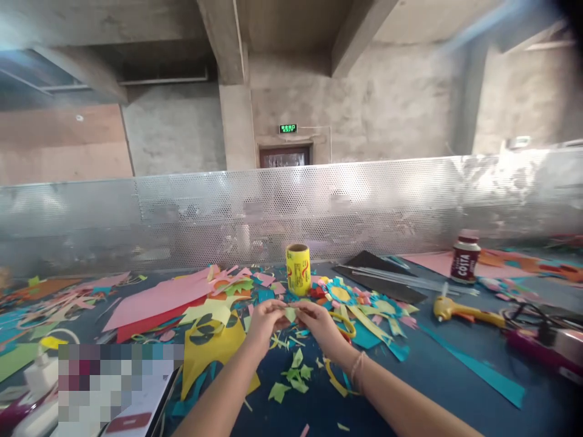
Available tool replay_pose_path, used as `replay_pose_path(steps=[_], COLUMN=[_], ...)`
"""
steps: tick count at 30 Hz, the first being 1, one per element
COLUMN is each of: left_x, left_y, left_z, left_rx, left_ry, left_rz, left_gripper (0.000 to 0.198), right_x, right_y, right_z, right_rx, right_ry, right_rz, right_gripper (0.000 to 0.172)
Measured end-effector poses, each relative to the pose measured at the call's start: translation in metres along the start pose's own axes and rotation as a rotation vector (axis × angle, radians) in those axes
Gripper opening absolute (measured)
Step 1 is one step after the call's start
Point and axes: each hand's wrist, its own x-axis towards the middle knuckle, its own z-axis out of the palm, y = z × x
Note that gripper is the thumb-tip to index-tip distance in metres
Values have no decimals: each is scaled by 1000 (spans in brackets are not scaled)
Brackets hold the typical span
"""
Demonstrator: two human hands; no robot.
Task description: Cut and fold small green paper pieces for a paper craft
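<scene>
Near the middle of the dark blue table, my left hand (268, 321) and my right hand (316, 321) meet, fingertips pinching a small light green paper piece (290, 314) between them. Several similar green paper cutouts (298, 371) lie scattered just below my hands. Beside my right hand are yellow-handled scissors (345, 326), partly hidden by it. Behind my hands stands a yellow roll of tape (299, 270). Paper flowers in blue, yellow and pink (339, 293) lie to the right of the roll.
Pink and red sheets (157, 303) and cut yellow paper (204, 346) lie left. A phone (150, 400) stands at front left. On the right are a yellow glue gun (469, 311), a dark red bottle (465, 258), clear glue sticks (401, 277) and a purple power strip (542, 358). A perforated metal panel (291, 206) borders the back.
</scene>
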Motion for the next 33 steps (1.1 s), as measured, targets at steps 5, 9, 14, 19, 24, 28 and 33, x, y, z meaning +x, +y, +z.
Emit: replay_pose_path(steps=[5,9,14,19,24,28,33], left_x=[-5,-5,-5,-6,-6,-8,-8], left_y=[5,8,6,5,4,7,10], left_z=[1,2,3,5,7,7,5], left_rx=[52,99,100,35,-9,15,-17], left_ry=[3,-22,-40,-47,-53,-39,-65], left_rz=[37,79,117,131,125,154,156], left_gripper=[9,6,5,15,17,16,17], right_x=[-4,-5,-5,-2,0,0,1], right_y=[-10,-17,-18,-16,-18,-19,-15], right_z=[0,1,1,0,-3,-5,-6], right_rx=[-19,-43,-130,-25,6,81,266], right_ry=[10,5,47,66,57,29,9], right_rz=[1,-16,-45,-95,-81,-68,19], right_gripper=[17,20,22,27,31,27,29])
